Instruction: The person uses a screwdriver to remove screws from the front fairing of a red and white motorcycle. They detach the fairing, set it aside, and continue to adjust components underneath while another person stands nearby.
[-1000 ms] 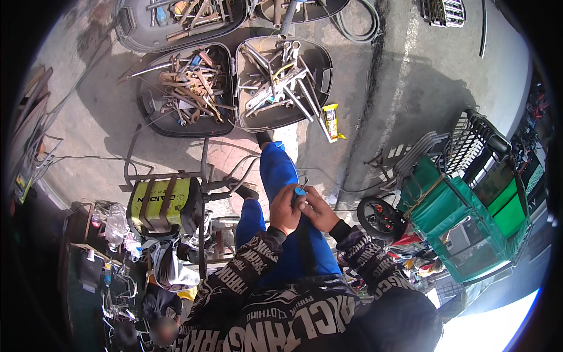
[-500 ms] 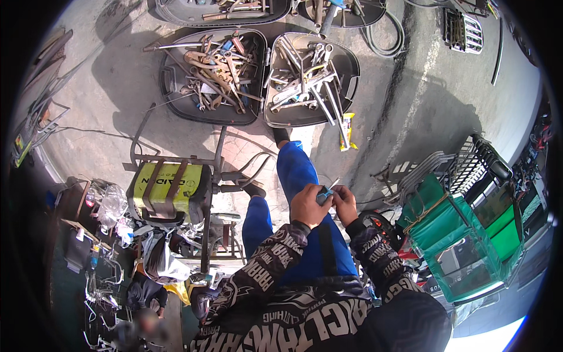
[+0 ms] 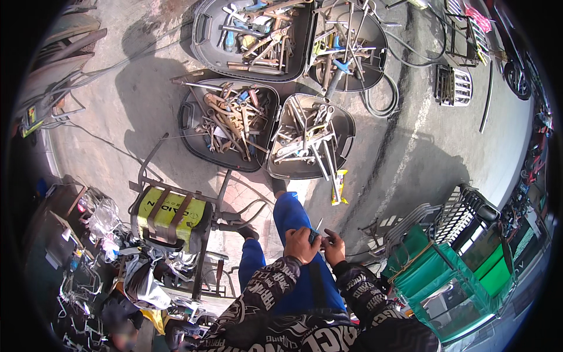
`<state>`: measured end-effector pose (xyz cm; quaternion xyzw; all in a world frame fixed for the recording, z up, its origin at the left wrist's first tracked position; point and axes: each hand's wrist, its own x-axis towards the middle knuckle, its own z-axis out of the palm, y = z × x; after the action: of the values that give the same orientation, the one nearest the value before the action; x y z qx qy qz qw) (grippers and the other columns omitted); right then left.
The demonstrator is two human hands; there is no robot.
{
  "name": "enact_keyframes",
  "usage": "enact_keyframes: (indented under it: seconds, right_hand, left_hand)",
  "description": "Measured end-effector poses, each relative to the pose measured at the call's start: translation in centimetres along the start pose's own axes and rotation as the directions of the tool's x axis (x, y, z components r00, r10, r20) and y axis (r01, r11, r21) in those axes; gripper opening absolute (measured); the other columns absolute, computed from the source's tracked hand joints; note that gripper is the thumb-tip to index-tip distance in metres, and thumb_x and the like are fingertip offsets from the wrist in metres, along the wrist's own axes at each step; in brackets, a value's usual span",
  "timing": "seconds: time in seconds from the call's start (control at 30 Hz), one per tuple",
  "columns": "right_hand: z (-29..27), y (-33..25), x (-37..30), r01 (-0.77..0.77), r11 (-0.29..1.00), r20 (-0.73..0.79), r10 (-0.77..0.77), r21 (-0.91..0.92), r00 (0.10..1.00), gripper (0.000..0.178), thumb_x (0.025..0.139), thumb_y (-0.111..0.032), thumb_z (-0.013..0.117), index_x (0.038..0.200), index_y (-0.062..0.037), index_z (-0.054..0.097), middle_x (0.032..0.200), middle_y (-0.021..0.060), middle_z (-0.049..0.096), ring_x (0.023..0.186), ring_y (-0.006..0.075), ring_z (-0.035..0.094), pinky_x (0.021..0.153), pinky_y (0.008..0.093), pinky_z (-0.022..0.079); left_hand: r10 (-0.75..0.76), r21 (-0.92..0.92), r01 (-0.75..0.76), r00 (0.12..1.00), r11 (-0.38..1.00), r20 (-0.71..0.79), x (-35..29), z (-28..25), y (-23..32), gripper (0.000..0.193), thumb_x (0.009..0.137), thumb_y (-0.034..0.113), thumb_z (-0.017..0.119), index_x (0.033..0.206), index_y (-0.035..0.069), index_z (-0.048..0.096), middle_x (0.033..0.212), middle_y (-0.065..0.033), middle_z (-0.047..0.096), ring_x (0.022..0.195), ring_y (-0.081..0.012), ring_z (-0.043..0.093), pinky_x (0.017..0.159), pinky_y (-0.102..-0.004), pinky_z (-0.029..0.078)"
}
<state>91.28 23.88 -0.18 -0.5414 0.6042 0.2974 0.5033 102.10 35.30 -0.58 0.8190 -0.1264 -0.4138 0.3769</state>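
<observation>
In front of my thigh, my left hand is closed around a small screwdriver with a blue handle. Its thin metal shaft points up and away from me. My right hand is just to the right, its thumb and forefinger curled toward each other close to the handle. Anything between those fingers is too small to make out. Beyond my foot lie open black case halves, the near right one and near left one, heaped with wrenches, pliers and other hand tools.
Two more tool-filled case halves, one large, lie farther off. A yellow packet rests by the near right case. On the left is a metal frame with a yellow-green bag; on the right, a green covered cart. Another person sits at lower left.
The view has tilted farther out, showing more of the far cases. The screwdriver's shaft now shows upright above my left hand, and my right fingers have come off its handle.
</observation>
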Motion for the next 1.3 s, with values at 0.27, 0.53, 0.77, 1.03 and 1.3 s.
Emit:
enact_keyframes:
  seconds: [0.27, 0.53, 0.77, 1.03, 1.3]
  right_hand:
    - [-0.2, 2.1, -0.2, 0.021, 0.995, 0.009, -0.022, 0.095, 1.000, 0.034, 0.085, -0.012, 0.057, 0.116, 0.0030, 0.057, 0.100, 0.0170, 0.067, 0.081, 0.0223, 0.069, 0.068, 0.0317, 0.056]
    - [-2.1, 4.7, -2.8, 0.142, 0.983, 0.068, -0.135, -0.116, 0.989, 0.029, 0.086, -0.016, 0.059, 0.109, 0.0016, 0.061, 0.096, 0.0104, 0.067, 0.084, 0.0164, 0.065, 0.075, 0.0300, 0.052]
    - [-5.5, 8.7, -5.1, 0.002, 0.998, 0.088, -0.008, 0.060, 0.996, 0.031, 0.080, -0.020, 0.062, 0.102, 0.0012, 0.066, 0.095, 0.0144, 0.068, 0.086, 0.0190, 0.066, 0.076, 0.0299, 0.052]
    - [-12.2, 14.5, -8.8, 0.152, 0.943, 0.148, -0.112, -0.296, 0.983, 0.030, 0.077, -0.020, 0.064, 0.099, -0.0002, 0.069, 0.093, 0.0138, 0.070, 0.079, 0.0177, 0.068, 0.071, 0.0311, 0.054]
    - [-19.8, 17.2, -9.4, 0.379, 0.787, 0.102, -0.379, -0.488, 0.920, 0.033, 0.079, -0.029, 0.060, 0.098, -0.0038, 0.070, 0.092, 0.0162, 0.069, 0.087, 0.0290, 0.068, 0.079, 0.0360, 0.053]
  left_hand:
    - [0.007, 0.068, -0.010, 0.999, 0.998, 0.049, 0.6, 0.6, 0.9, 0.028, 0.077, 0.030, 0.067, 0.078, 0.004, 0.057, 0.078, -0.0111, 0.060, 0.078, -0.0304, 0.058, 0.083, -0.0416, 0.039]
    - [-0.053, 0.064, 0.046, 0.991, 0.997, 0.121, -2.6, 2.9, 0.5, 0.031, 0.076, 0.032, 0.065, 0.083, 0.002, 0.058, 0.086, -0.0130, 0.062, 0.086, -0.0309, 0.059, 0.084, -0.0425, 0.038]
    - [-0.004, -0.170, 0.012, 0.999, 0.985, 0.049, -6.4, 2.5, -0.8, 0.028, 0.073, 0.020, 0.068, 0.085, -0.002, 0.055, 0.085, -0.0192, 0.060, 0.084, -0.0398, 0.058, 0.074, -0.0450, 0.047]
    - [-0.309, 0.021, 0.321, 0.925, 0.947, -0.222, -19.7, -0.5, -8.3, 0.033, 0.063, 0.020, 0.074, 0.091, 0.004, 0.063, 0.080, -0.0143, 0.063, 0.077, -0.0315, 0.062, 0.071, -0.0408, 0.049]
    - [-0.803, 0.017, 0.803, 0.596, 0.595, -0.014, -41.8, 0.8, -21.4, 0.015, 0.068, 0.015, 0.068, 0.074, 0.004, 0.060, 0.071, -0.0092, 0.063, 0.064, -0.0254, 0.061, 0.062, -0.0373, 0.050]
